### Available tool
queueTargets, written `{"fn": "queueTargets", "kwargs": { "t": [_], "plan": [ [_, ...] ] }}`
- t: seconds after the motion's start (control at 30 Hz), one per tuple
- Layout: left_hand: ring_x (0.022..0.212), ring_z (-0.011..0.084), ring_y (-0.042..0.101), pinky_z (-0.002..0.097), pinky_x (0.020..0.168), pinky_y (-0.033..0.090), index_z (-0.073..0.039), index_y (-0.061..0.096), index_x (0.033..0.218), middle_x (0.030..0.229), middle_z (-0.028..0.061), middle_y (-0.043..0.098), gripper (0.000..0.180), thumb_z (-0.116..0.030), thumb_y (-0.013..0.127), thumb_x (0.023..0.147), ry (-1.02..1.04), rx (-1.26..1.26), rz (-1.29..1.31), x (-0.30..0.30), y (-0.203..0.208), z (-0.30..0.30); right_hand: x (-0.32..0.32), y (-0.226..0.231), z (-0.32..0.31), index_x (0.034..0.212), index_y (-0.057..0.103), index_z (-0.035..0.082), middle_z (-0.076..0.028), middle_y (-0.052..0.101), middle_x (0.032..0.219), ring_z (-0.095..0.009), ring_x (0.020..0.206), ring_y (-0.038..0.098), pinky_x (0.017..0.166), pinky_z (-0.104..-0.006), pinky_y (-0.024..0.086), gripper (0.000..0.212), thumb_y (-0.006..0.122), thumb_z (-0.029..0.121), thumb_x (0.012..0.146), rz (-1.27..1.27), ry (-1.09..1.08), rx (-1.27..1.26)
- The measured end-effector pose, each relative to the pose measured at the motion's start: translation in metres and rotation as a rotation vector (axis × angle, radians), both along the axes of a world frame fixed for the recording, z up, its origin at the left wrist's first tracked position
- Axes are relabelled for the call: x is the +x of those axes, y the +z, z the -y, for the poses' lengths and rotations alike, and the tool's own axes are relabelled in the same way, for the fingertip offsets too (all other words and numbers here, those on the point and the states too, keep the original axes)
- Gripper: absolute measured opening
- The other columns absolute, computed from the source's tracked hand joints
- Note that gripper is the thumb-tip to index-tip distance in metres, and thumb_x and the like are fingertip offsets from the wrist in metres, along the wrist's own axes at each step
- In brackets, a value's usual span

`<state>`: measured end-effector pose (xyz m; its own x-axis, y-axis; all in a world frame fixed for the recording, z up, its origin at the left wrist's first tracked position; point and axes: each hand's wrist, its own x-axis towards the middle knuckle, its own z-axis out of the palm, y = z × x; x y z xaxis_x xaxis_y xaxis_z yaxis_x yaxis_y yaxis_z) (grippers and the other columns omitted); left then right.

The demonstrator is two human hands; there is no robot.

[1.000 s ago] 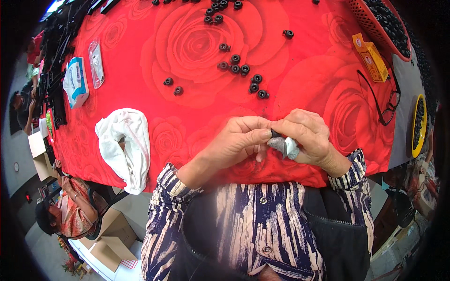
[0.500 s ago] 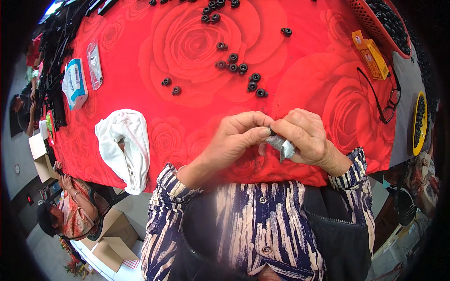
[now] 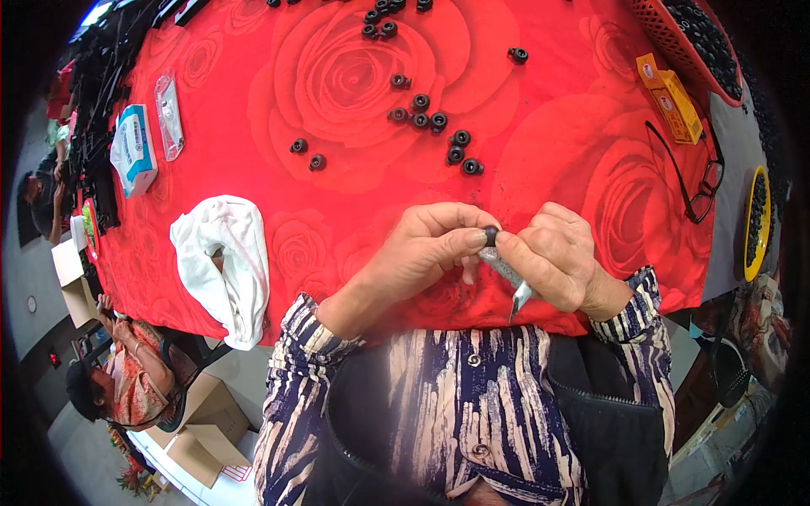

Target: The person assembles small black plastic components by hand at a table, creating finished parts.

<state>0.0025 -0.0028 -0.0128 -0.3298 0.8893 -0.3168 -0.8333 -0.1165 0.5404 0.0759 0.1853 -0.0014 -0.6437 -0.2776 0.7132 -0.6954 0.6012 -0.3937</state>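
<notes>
My left hand pinches a small round black part between thumb and fingertips, just above the near edge of the red cloth. Close beside it, my right hand is closed, its thumb reaching to the part. From beneath the right fingers slants a slim tool with a clear-wrapped, greyish handle and a pointed, pale metal-looking tip directed toward me; its exact kind is not plain. Farther out on the cloth lie several similar black ring-shaped parts, some in a loose cluster.
A white cloth lies left, near a tissue pack and a clear plastic packet. At right are eyeglasses, a yellow box, a red basket of black parts and a yellow dish. Another person sits at left.
The tool has swung so its tip points more toward me, and my right fingers have curled. The black part shows more fully between my hands. Things on the cloth stay put.
</notes>
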Motion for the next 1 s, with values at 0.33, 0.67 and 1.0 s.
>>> {"fn": "queueTargets", "kwargs": {
  "t": [0.33,0.67,1.0],
  "plan": [
    [0.067,0.0097,0.057,0.0221,0.058,0.050,0.004,0.060,0.103,0.087,0.0060,0.061,0.020,-0.010,0.058,0.090,0.073,-0.022,-0.112,0.001,0.006,-0.003,-0.002,-0.005,0.005,0.099,0.059,-0.006,-0.003,0.047,0.064,-0.012,0.047,0.044,0.040,-0.0257,0.030,0.041,0.072,0.005,0.062,-0.045,-0.055,-0.057],
    [0.071,0.0087,0.055,0.0211,0.062,0.050,0.003,0.060,0.100,0.091,0.0047,0.057,0.015,-0.006,0.058,0.089,0.121,-0.041,-0.224,0.001,0.014,-0.003,-0.010,0.014,-0.010,0.100,0.053,-0.003,-0.011,0.055,0.080,-0.022,0.059,0.053,0.047,-0.0323,0.041,0.042,0.073,0.014,0.067,0.271,-0.039,-0.224],
    [0.070,0.0095,0.055,0.0224,0.062,0.050,0.004,0.059,0.101,0.091,0.0043,0.057,0.015,-0.006,0.057,0.090,0.124,-0.047,-0.225,0.002,0.014,-0.003,-0.010,0.009,-0.011,0.102,0.056,0.000,-0.012,0.055,0.082,-0.027,0.064,0.056,0.053,-0.0357,0.046,0.035,0.067,0.011,0.070,0.405,-0.092,-0.155]
  ]
}}
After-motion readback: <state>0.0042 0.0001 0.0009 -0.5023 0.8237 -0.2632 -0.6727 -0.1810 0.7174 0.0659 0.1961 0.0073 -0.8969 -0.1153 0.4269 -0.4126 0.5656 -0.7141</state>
